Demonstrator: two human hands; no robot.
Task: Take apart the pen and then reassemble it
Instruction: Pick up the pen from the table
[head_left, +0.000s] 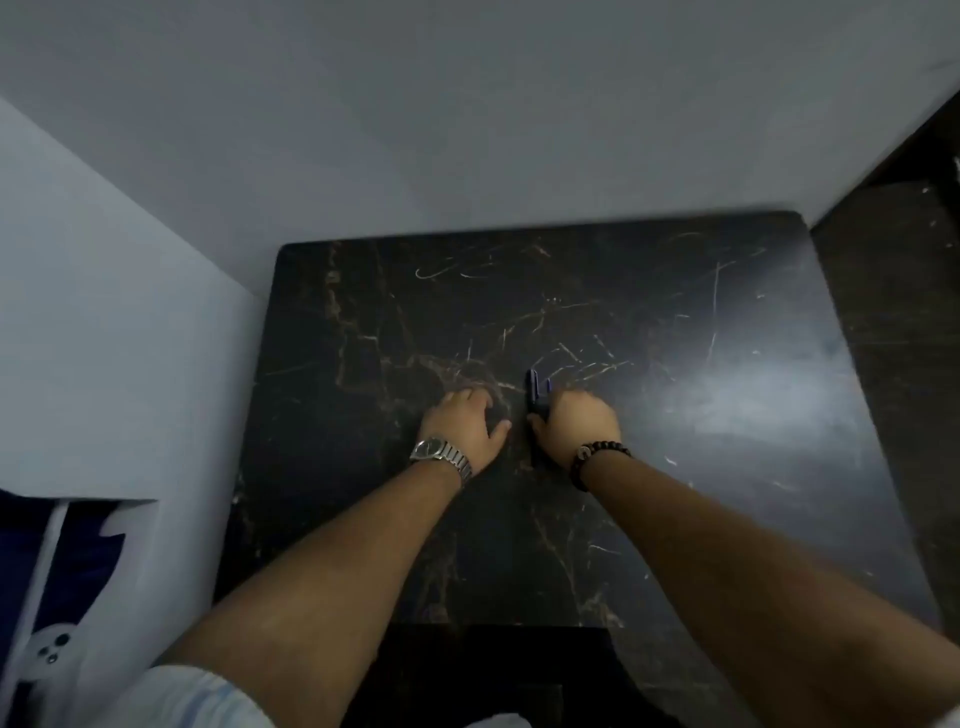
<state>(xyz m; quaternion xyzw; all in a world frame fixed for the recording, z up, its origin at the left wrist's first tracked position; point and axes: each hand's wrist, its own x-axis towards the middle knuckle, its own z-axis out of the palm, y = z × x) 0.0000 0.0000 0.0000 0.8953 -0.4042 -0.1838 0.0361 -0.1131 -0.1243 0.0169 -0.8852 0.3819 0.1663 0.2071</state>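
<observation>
No readable text, labels or numbers anywhere.

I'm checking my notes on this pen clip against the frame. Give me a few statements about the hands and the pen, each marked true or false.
1. The right hand is closed around the dark pen. True.
2. The left hand holds a second pen. False: no pen shows in it; it rests curled on the black marble table.
3. A metal watch sits on the left wrist. True.
4. The beaded bracelet is on the left wrist. False: it is on the right wrist.
5. The pen lies far from both hands. False: it pokes out of the right hand's grip.
</observation>
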